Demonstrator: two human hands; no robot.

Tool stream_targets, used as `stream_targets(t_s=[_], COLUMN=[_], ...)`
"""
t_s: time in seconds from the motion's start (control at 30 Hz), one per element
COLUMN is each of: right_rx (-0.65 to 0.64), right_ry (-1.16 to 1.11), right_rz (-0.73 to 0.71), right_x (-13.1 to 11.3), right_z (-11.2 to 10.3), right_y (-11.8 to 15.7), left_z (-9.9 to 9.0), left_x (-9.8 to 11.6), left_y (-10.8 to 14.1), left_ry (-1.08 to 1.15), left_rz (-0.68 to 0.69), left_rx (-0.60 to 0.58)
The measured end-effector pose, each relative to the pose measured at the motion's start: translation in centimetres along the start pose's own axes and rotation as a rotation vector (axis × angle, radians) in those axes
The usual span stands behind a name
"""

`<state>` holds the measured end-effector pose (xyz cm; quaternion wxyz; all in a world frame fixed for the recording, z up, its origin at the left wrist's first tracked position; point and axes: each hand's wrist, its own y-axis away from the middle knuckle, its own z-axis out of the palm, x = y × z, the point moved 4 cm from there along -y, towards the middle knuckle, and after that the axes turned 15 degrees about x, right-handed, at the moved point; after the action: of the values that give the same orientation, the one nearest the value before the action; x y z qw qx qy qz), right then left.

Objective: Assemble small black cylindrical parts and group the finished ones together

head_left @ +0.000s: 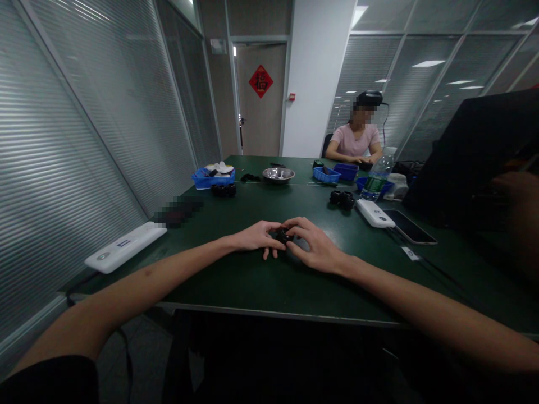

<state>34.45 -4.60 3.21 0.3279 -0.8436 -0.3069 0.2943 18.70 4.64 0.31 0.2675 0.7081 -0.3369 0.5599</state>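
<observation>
Near the front middle of the green table (202, 280), a small black rounded part (284, 235) with a glossy surface sits between my two hands. My left hand (256, 236) grips it from the left with thumb and forefinger, its other fingers curled below. From the right, my right hand (315, 244) closes its thumb and fingertips on the same part. Fingers cover much of it, so its exact kind is unclear. Similar black rounded pieces lie in a cluster farther off on the left (224, 191) and in another on the right (342, 199).
At the back stand a filled blue basket (214, 180), a steel bowl (278, 175) and a blue tray (325, 175). Rightward are a water bottle (376, 178), white power bank (375, 214), phone (410, 226) and cables. A white device (126, 247) lies left. A person (356, 140) sits opposite.
</observation>
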Motion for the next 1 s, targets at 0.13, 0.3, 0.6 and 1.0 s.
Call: stream_targets(t_s=[0.13,0.3,0.6,1.0], right_rx=[0.017,0.009,-0.013,0.007], right_ry=[0.037,0.031,0.021,0.016], right_rz=[0.025,0.017,-0.013,0.003], right_x=[0.27,0.01,-0.08,-0.26], right_z=[0.14,0.11,0.02,-0.06], right_y=[0.01,-0.08,0.04,-0.13], left_z=[-0.04,0.04,0.07,0.10], left_x=[-0.01,0.04,0.00,-0.05], left_y=[0.05,-0.02,-0.06,-0.10], left_ry=[-0.028,-0.002,0.002,-0.020], left_rz=[-0.003,0.013,-0.001,0.012], left_rx=[-0.001,-0.014,-0.002,-0.010])
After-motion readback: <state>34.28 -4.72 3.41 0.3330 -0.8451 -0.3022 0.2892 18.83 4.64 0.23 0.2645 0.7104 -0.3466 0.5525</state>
